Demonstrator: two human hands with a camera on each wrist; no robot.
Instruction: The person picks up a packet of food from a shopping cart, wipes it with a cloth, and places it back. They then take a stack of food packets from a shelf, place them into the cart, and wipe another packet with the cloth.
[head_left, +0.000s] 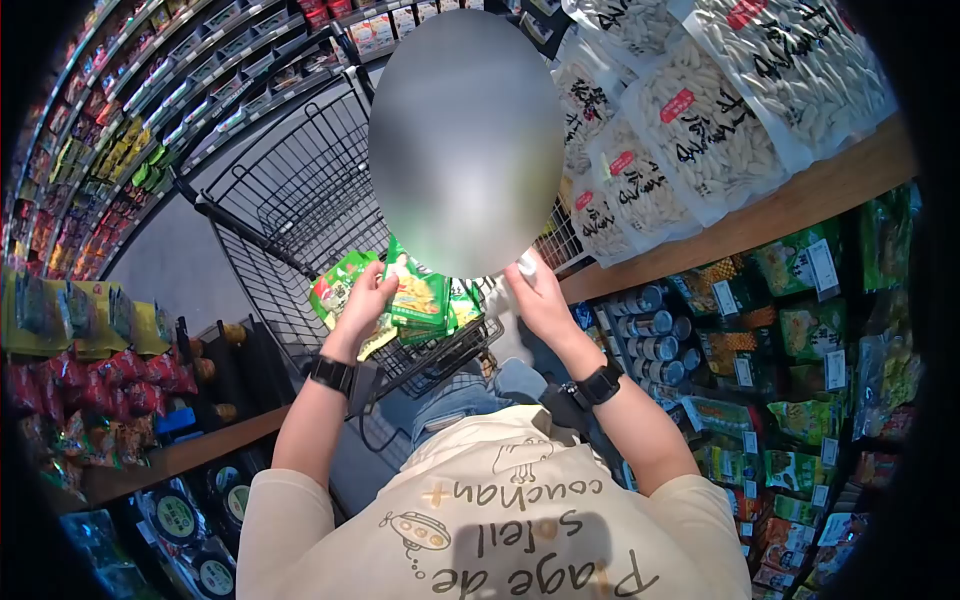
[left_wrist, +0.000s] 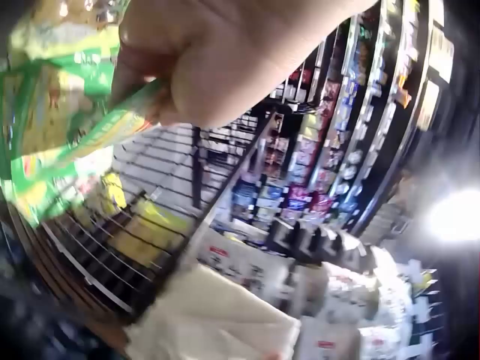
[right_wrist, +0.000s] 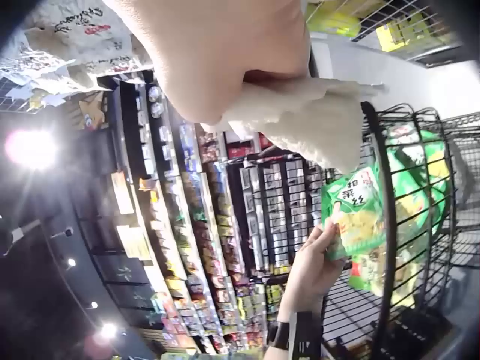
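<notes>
My left hand grips a green snack packet by its edge, above the black wire shopping cart. The left wrist view shows that hand pinching the packet over the cart wires. Close to the cart's right side, my right hand holds a crumpled white item. In the right wrist view the white item sticks out from under the palm, and beyond it my left hand holds the green packet. More green packets lie in the cart.
On the right, a wooden shelf holds large white bags of seeds, with cans and green packets below it. A low shelf on the left carries red packets. The aisle floor runs off behind the cart.
</notes>
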